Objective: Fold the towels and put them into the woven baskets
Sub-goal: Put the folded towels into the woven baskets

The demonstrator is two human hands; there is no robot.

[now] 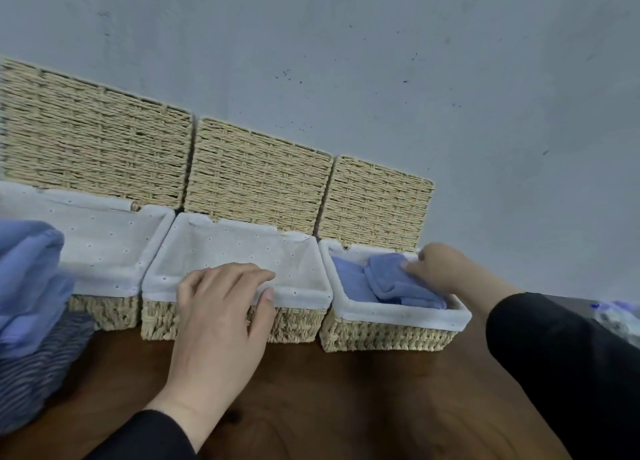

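While my right hand (437, 269) presses down on the folded blue towel (398, 283) in the small basket (394, 315), I can see its fingertips on the towel's far corner, but I cannot tell whether they pinch the cloth or only push it. That towel lies directly under and just inboard of this hand, its long side running from the hand toward the basket's near edge. My left hand (221, 307) rests with spread, relaxed fingers on the front rim of the middle basket (304, 298), holding nothing. Well to the left of that hand sits the pile of towels (27, 286) on the table (346, 407), beside the large basket (114, 283). I judge the left hand far nearer to that pile, so the next pick falls to it.
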